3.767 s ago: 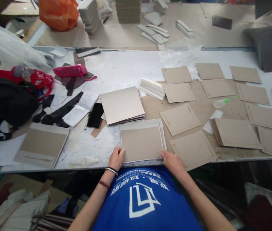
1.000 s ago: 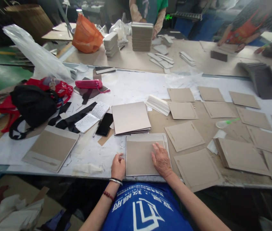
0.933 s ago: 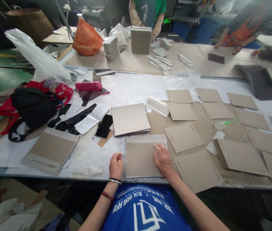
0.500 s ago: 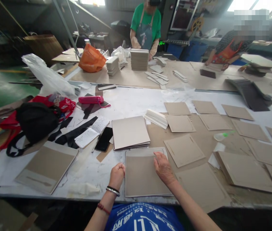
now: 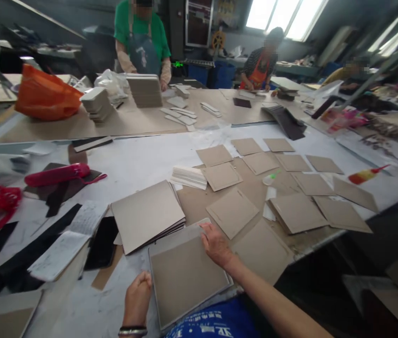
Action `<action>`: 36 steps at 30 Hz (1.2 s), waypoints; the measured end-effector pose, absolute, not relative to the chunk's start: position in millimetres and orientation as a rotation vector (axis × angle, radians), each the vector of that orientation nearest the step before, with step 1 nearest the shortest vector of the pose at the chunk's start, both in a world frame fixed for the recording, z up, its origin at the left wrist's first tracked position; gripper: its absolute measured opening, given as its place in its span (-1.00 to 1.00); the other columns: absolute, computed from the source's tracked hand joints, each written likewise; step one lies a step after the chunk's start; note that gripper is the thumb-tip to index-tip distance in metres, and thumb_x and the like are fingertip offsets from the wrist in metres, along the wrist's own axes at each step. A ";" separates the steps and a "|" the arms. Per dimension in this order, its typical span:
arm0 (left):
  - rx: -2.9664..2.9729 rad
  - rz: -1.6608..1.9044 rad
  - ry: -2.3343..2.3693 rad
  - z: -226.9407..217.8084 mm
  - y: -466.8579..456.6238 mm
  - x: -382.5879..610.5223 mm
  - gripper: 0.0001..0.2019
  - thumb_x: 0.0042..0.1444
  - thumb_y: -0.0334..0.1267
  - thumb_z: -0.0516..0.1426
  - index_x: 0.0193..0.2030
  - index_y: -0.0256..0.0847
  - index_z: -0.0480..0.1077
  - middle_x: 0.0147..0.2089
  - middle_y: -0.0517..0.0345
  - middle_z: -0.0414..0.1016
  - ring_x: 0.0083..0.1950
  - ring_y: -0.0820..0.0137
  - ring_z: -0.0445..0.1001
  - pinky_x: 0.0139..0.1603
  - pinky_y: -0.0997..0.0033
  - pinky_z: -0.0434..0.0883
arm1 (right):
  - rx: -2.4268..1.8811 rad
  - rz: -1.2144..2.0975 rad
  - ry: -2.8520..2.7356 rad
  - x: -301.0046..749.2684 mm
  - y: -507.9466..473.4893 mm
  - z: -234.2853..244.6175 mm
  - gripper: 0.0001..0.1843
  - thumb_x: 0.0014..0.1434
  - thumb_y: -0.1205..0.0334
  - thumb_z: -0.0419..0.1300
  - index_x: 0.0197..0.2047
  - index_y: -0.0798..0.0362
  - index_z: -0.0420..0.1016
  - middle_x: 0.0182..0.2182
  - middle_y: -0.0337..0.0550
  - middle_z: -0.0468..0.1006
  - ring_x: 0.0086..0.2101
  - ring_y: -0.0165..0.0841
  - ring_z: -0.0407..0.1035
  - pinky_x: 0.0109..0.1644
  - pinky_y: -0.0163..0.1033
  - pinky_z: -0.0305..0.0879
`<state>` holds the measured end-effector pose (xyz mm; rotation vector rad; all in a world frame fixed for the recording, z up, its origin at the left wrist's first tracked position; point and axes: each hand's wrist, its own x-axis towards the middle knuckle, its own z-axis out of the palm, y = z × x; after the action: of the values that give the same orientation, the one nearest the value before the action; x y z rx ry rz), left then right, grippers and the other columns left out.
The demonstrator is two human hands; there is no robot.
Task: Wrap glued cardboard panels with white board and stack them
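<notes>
A grey-brown square board (image 5: 188,277) with a paler strip along its far edge lies in front of me at the table's front. My right hand (image 5: 216,246) rests on its far right corner, fingertips touching the pale strip, fingers extended. Beside the left edge, my left hand (image 5: 138,295) is curled into a fist; whatever is inside it, if anything, is hidden. Just beyond the board sits a stack of similar plain boards (image 5: 149,213). Single boards with thin lines along their edges, such as this one (image 5: 232,212), lie to the right.
On the left are a black phone (image 5: 102,241), an open notebook (image 5: 68,244) and a pink case (image 5: 58,173). White strips (image 5: 188,177) are stacked beyond the boards. A red-yellow bottle (image 5: 364,174) lies far right. Co-workers, one in a green shirt (image 5: 158,35), stand across the table.
My view has turned to the right, so things appear shifted left. My right hand stays on the board's far right corner, and my left fist stays near its left edge.
</notes>
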<state>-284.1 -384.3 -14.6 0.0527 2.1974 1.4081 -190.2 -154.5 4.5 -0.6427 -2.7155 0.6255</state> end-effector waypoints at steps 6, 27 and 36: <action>0.033 1.550 1.930 24.5 -352.6 -263.2 -0.62 -0.10 -0.03 0.07 -0.19 -0.24 0.31 -0.27 0.08 0.42 -0.27 0.35 0.40 -0.29 0.37 0.34 | -0.917 0.535 -2.543 -132.0 -109.5 1.3 -0.70 0.15 0.31 -0.11 -0.12 0.15 0.35 -0.25 0.02 0.44 -0.19 -0.28 0.31 -0.05 -0.12 0.27; -0.091 1.218 2.779 8.3 -354.7 -328.9 -0.52 0.07 -0.16 -0.04 0.09 -0.42 0.18 0.12 -0.23 0.21 0.19 0.19 0.13 0.21 0.20 0.06 | -0.596 0.680 -2.935 -276.9 -152.3 0.7 -0.64 0.18 0.35 -0.12 0.00 0.26 0.29 -0.14 0.08 0.40 -0.09 -0.28 0.23 0.00 -0.24 0.12; -0.155 1.020 2.830 -0.4 -352.8 -364.9 -0.60 0.03 -0.22 -0.02 -0.04 -0.44 0.32 0.01 -0.24 0.31 0.12 0.18 0.21 0.18 0.24 0.12 | -0.767 0.517 -3.038 -291.5 -156.9 13.0 -0.70 0.20 0.29 -0.11 -0.11 0.16 0.37 -0.23 0.02 0.42 -0.16 -0.26 0.24 -0.05 -0.21 0.09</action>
<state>-364.9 -352.8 -0.4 -0.1548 2.8303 1.0200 -291.5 -156.9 13.0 -0.7673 -3.0381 0.5175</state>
